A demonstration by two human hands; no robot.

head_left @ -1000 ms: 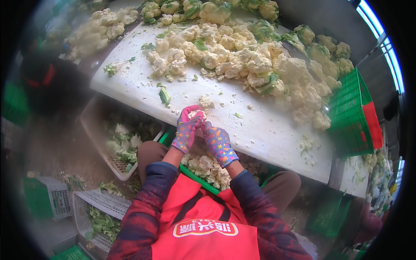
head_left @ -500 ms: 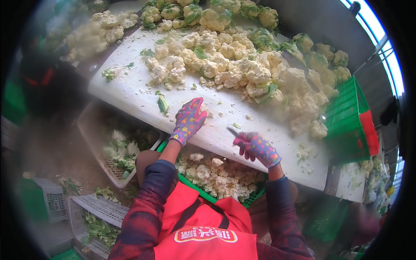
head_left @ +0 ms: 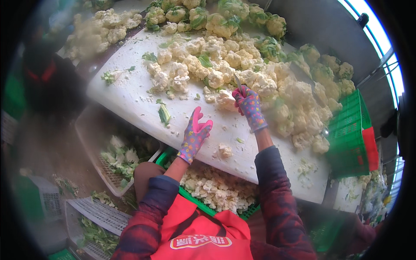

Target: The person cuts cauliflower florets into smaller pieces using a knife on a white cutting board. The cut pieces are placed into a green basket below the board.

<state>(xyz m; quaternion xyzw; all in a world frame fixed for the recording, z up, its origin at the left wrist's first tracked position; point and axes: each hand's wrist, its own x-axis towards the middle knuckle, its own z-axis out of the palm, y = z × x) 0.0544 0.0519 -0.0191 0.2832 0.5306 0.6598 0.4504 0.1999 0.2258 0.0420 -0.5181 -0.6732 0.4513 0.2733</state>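
Observation:
My right hand (head_left: 251, 107), in a purple-pink flowered glove, is closed round a small knife (head_left: 238, 81) whose blade points up and away. It reaches to the near edge of the cauliflower pile, beside a large cauliflower piece (head_left: 225, 101). My left hand (head_left: 196, 135), gloved alike, hovers over the white table with thumb and fingers apart and nothing in it. A small cauliflower floret (head_left: 225, 150) lies near the table's front edge. Below that edge, at my lap, a green crate (head_left: 209, 209) holds many cut florets.
Heaped cauliflower (head_left: 255, 65) covers the middle and far part of the white table (head_left: 134, 97). Green crates (head_left: 353, 134) stand at right. A pale basket (head_left: 113, 178) of leaves sits at left on the floor. Another person (head_left: 52, 82) is at far left.
My right hand with the knife has moved up and away to the pile. My left hand has shifted slightly right and nearer, its fingers spreading. A floret now lies near the front edge.

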